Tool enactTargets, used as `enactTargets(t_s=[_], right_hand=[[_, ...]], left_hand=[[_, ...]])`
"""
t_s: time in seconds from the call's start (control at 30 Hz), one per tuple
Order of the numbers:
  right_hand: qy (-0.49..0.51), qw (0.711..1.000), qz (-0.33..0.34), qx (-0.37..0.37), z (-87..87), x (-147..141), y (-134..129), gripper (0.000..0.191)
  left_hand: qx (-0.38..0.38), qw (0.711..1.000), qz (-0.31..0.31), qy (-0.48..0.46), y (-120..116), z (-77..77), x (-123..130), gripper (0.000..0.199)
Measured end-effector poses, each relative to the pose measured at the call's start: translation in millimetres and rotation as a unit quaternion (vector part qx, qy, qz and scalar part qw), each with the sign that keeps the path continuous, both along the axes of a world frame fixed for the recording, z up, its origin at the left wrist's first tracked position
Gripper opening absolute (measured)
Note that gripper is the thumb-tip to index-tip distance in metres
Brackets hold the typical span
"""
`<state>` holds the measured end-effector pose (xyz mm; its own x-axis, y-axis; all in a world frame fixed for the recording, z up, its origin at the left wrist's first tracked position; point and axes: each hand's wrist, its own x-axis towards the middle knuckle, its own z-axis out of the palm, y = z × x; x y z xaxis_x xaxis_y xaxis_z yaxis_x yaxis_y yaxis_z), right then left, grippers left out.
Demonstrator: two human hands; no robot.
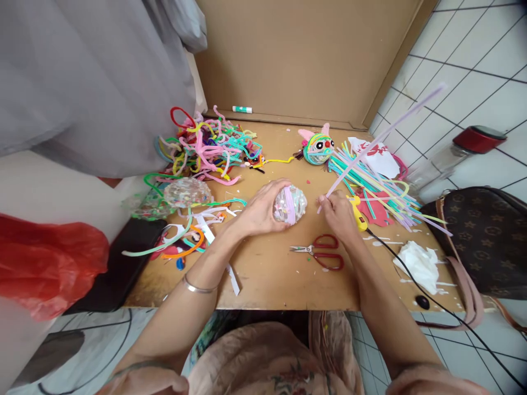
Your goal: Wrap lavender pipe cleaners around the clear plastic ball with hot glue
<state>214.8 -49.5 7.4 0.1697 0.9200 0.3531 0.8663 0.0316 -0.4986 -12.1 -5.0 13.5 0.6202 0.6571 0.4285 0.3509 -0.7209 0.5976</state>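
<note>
My left hand [265,207] is wrapped round a clear plastic ball [300,204] with coloured bits showing in it. A strip of lilac pipe cleaner [289,206] runs across the ball's front. To the right, my right hand [338,214] pinches a long lilac pipe cleaner [381,137] near its lower end, and its other end rises up to the right. Below the hands lie red-handled scissors [325,252], blades pointing left. Close behind my right hand is a yellow glue gun [359,214] with a black cord.
A tangled heap of pipe cleaners [214,145] lies back left, near more clear balls [187,192]. A pipe-cleaner animal head [317,147] stands at the back beside straight pipe cleaners [374,186]. At right are crumpled tissue [418,266], a brown bag [481,236] and a red-lidded bottle [453,151].
</note>
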Motion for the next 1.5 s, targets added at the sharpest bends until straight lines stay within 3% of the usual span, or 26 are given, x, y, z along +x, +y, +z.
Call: enactTargets(t_s=[0.13, 0.27, 0.4, 0.53, 0.73, 1.0, 1.5], right_hand=[[0.002, 0.999, -0.041, 0.014, 0.6, 3, -1, 0.033], [0.078, 0.984, -0.033, 0.159, 3.4, -7, -9, 0.031], [0.092, 0.951, 0.038, 0.293, -1.0, -24, -16, 0.024], [-0.002, 0.919, 0.137, 0.369, -9.4, -35, -22, 0.025], [-0.102, 0.909, 0.168, 0.368, -16.7, -38, -28, 0.031], [-0.099, 0.901, 0.197, 0.375, -18.4, -41, -27, 0.036], [-0.169, 0.885, 0.210, 0.379, -9.4, -41, -28, 0.030]], left_hand=[[-0.004, 1.000, 0.007, 0.003, -2, 1.3, 0, 0.086], [-0.001, 1.000, 0.012, 0.001, -4, 3.7, 1, 0.083], [0.010, 1.000, 0.016, 0.003, -5, 2.8, 0, 0.083], [0.022, 1.000, 0.015, 0.003, -5, 0.9, 1, 0.083], [0.026, 1.000, 0.013, -0.009, -7, 3.1, 2, 0.079], [0.024, 0.999, 0.022, 0.028, -6, 5.8, -1, 0.082], [0.063, 0.998, 0.002, 0.009, -4, -0.3, -1, 0.081]])
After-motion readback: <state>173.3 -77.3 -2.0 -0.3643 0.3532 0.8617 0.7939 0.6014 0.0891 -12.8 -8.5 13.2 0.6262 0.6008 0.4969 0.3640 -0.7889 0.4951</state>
